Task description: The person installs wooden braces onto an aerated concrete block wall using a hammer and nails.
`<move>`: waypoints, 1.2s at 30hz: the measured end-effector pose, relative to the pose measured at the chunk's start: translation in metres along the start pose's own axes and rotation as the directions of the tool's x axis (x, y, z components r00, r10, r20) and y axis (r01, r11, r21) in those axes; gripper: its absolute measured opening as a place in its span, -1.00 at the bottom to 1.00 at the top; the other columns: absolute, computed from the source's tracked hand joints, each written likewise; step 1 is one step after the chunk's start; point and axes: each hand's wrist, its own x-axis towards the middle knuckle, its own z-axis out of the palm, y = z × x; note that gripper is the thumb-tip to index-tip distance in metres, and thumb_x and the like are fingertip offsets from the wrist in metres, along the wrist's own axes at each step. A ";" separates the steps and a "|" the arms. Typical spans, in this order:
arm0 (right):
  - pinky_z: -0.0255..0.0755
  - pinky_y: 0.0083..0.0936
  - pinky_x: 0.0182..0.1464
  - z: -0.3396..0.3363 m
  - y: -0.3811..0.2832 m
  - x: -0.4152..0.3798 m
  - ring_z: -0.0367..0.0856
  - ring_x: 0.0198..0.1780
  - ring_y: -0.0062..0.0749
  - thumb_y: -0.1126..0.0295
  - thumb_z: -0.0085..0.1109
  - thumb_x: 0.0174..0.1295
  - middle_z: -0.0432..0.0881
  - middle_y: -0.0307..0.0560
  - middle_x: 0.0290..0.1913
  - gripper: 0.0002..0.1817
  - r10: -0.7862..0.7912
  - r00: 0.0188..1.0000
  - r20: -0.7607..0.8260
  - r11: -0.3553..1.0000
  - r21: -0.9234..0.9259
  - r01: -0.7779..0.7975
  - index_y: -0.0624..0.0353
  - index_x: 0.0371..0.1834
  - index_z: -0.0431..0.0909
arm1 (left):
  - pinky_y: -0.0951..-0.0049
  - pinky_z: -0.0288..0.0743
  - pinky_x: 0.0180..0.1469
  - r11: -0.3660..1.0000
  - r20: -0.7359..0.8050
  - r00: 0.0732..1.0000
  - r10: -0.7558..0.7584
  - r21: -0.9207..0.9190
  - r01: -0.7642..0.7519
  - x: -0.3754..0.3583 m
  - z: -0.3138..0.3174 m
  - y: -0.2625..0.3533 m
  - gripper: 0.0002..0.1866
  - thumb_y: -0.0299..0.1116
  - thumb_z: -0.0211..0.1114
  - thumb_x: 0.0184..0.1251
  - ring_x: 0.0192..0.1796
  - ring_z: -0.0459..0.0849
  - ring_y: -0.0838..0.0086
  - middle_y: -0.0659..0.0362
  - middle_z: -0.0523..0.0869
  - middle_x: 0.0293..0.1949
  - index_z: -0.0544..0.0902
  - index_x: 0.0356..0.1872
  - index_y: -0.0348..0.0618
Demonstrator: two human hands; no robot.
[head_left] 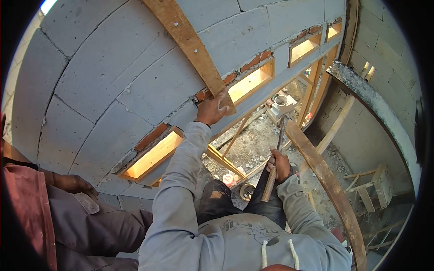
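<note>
While your left hand (213, 108) presses on the low end of a brown wooden plank (189, 44), your right hand (279, 165) is down by your lap. The left hand is partly open, with its fingers on the wood. The plank lies on a slant against the gray block wall (149, 86), and its low end is next to a small yellow wood frame (253, 82). A few round nail heads (195, 50) show on its face.

Your right hand is shut around a wooden handle (268, 185), and the bottom of the handle sticks out below your fist. You cannot tell what kind of tool it is. A long dark bar (282, 132) shows just above that fist, but it is not clear if you hold it too.

Red bricks (257, 61) sit in a row along the top of the wood frames. Past your right hand, a long brown board (326, 177) looks bent in this round view. Far below you, a white bucket (281, 100) is on the messy ground (253, 137).

On your left is a person in a red top (28, 212) and dark pants. That person's hand (74, 184) hangs over a flat gray piece (87, 203) by their leg.
</note>
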 end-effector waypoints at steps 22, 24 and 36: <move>0.26 -0.48 -0.72 0.006 -0.006 0.000 0.29 -0.76 -0.52 0.25 0.14 0.30 0.29 -0.32 -0.69 -0.74 0.022 0.999 0.041 0.999 -0.046 -0.020 0.06 -0.47 0.34 | 0.44 0.49 -0.14 0.097 0.152 0.847 -0.510 -0.968 0.232 -0.064 0.036 -0.002 -0.23 -0.19 0.26 0.31 -0.11 0.63 0.45 0.15 0.61 -0.03 0.12 0.47 -0.13; 0.27 -0.48 -0.71 0.005 -0.006 -0.001 0.29 -0.76 -0.52 0.24 0.14 0.30 0.29 -0.32 -0.68 -0.76 0.022 0.999 0.035 0.999 -0.038 -0.020 0.06 -0.45 0.35 | 0.45 0.47 -0.10 0.061 0.183 0.840 -0.510 -0.967 0.247 -0.065 0.035 -0.006 -0.25 -0.19 0.25 0.32 -0.04 0.61 0.45 0.13 0.59 0.05 0.14 0.47 -0.12; 0.29 -0.47 -0.70 0.001 -0.004 0.002 0.30 -0.76 -0.51 0.24 0.16 0.29 0.29 -0.31 -0.68 -0.76 0.006 0.999 0.038 1.000 0.019 -0.006 0.08 -0.42 0.36 | 0.36 0.41 0.13 0.506 -0.258 0.787 -0.561 -0.859 0.080 -0.059 0.024 -0.040 -0.34 -0.20 0.27 0.28 0.18 0.52 0.34 0.00 0.52 0.20 0.34 0.34 -0.28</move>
